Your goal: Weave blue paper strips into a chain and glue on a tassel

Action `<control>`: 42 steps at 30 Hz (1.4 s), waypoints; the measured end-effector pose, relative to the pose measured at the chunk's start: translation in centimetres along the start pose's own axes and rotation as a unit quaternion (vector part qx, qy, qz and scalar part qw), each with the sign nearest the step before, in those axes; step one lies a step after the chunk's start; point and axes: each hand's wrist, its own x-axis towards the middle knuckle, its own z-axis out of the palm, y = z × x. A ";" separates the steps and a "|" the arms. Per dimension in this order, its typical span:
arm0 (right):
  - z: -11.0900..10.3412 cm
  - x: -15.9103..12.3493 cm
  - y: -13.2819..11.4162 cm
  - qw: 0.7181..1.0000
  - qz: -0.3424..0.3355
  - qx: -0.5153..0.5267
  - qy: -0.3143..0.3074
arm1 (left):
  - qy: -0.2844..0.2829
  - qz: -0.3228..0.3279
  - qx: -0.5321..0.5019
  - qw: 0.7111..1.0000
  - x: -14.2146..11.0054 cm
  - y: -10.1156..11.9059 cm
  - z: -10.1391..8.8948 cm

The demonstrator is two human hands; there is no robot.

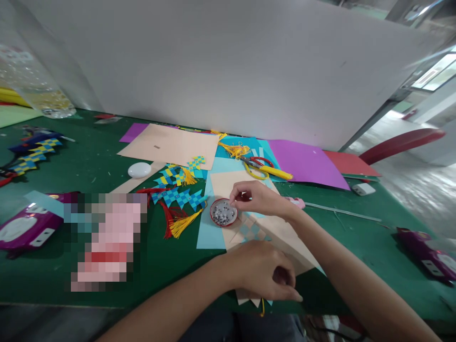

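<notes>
My right hand [254,199] reaches over a small red-rimmed dish of googly eyes [223,212], thumb and forefinger pinched together at its far edge; what they pinch is too small to make out. My left hand [265,275] lies curled on a woven peach and blue paper piece [254,231] near the table's front edge, fingers closed on its lower part. Both rest over peach and light-blue sheets [208,235].
Woven blue-and-yellow paper fish with red and yellow tassels [178,197] lie left of the dish. Yellow-handled scissors [265,168], purple, peach and red paper sheets, a white round lid [139,169], purple devices at both table ends and a plastic bottle [32,71] at the far left.
</notes>
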 end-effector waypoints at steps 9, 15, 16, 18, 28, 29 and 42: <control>-0.5 -2.1 -0.1 1.000 0.025 -0.013 0.007 | 0.002 0.000 -0.005 1.000 0.0 0.0 0.1; -2.3 -4.0 -1.5 0.998 0.042 -0.050 0.018 | 0.115 0.041 -0.138 0.983 -0.4 1.0 -1.3; -2.9 -4.3 -1.9 0.997 0.047 -0.057 0.021 | 0.128 0.028 -0.206 0.970 -0.5 1.0 -1.5; -4.1 -4.9 -2.6 0.996 0.050 -0.071 0.028 | 0.154 -0.009 -0.373 0.915 -0.4 0.8 -2.0; -6.1 -6.7 -4.9 0.989 0.034 -0.143 0.010 | 0.148 -0.078 -0.640 0.750 0.6 -0.2 -3.1; -6.0 -6.7 -4.8 0.989 0.028 -0.148 0.008 | 0.123 -0.082 -0.649 0.747 0.5 -0.1 -3.1; -5.1 -8.0 -3.2 0.989 0.040 -0.143 0.021 | 0.251 -0.116 -0.647 0.710 0.7 -0.5 -3.7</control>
